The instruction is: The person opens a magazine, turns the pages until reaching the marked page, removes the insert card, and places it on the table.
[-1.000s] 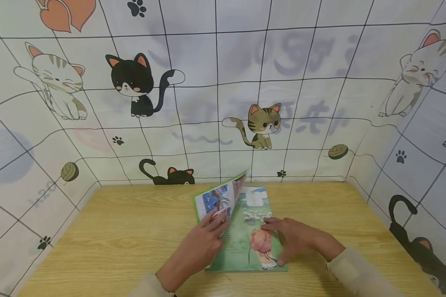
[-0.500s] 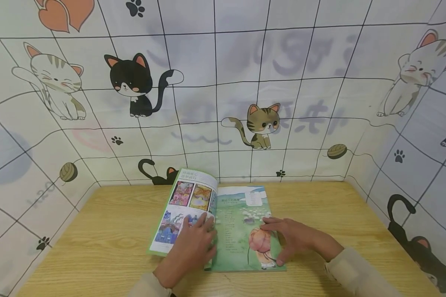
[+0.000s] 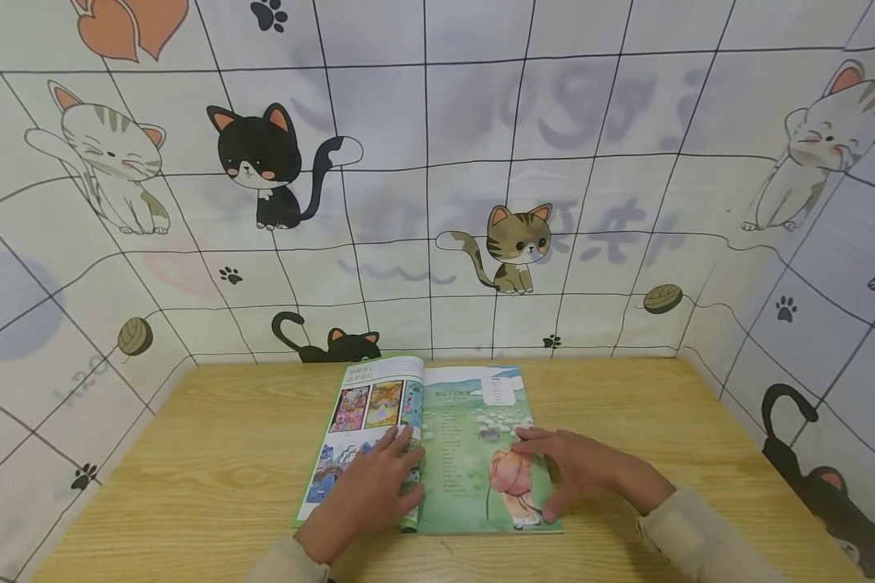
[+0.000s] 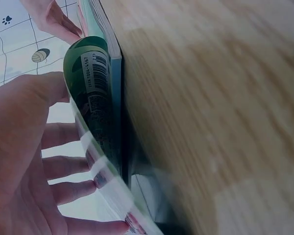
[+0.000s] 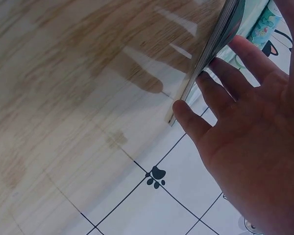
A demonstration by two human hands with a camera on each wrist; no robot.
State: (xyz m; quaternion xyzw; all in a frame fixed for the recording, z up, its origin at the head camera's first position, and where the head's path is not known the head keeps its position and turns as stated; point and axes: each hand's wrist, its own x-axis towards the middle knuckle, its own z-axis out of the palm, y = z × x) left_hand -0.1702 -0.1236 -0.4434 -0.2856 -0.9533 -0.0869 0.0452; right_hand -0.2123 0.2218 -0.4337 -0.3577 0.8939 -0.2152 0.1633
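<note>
see an open book point(image 3: 452, 465) on the table point(image 3: 211, 453), touched by loose left hand point(image 3: 374, 488) and loose right hand point(image 3: 574, 463). see a barcode point(image 4: 101, 77) on its green fold point(image 4: 87, 44) only in left wrist view.

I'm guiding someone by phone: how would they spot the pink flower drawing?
On the pale yellow wooden table lies an open, green-edged paper magazine. In the head view, its right-hand green page bears the rounded pink flower drawing at lower right. Its size and pink colour set it apart from the small white shapes above.
</note>
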